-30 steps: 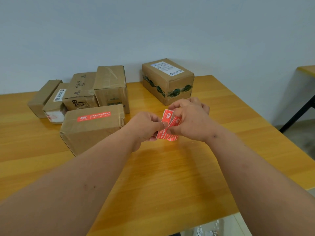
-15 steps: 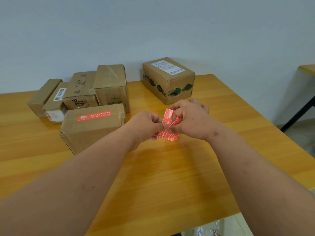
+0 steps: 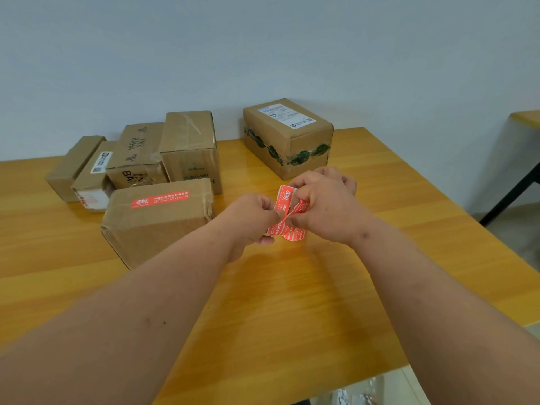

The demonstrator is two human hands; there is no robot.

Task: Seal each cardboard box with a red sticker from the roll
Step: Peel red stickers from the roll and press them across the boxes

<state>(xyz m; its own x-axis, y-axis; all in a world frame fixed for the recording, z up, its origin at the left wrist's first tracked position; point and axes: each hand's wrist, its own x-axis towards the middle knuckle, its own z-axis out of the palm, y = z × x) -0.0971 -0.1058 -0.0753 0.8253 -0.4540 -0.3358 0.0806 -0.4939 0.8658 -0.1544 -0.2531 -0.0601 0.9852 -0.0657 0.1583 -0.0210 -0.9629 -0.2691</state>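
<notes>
Two bare hands meet above the middle of a wooden table [image 3: 292, 302]. The right hand [image 3: 324, 206] grips a small roll [image 3: 293, 232] of red stickers, fingers curled over its top. The left hand [image 3: 252, 217] pinches the loose end of a sticker [image 3: 285, 197] between thumb and forefinger, just beside the right thumb. Compared with a second ago, the strip now stands further from the roll, bent into a sharper fold, and both hands sit a little closer together; the roll stays in the same spot over the table.

Just left of the hands lies a box [image 3: 157, 220] already bearing a red sticker [image 3: 160, 199] along its top. Behind it, four more boxes [image 3: 187, 147] huddle side by side against the wall [image 3: 263, 54], none showing a red sticker. A separate box [image 3: 287, 135] with a white label and green patterned tape sits behind the hands, near the wall. None of the boxes has shifted. At the far right, the corner of a second table [image 3: 526, 116] shows.
</notes>
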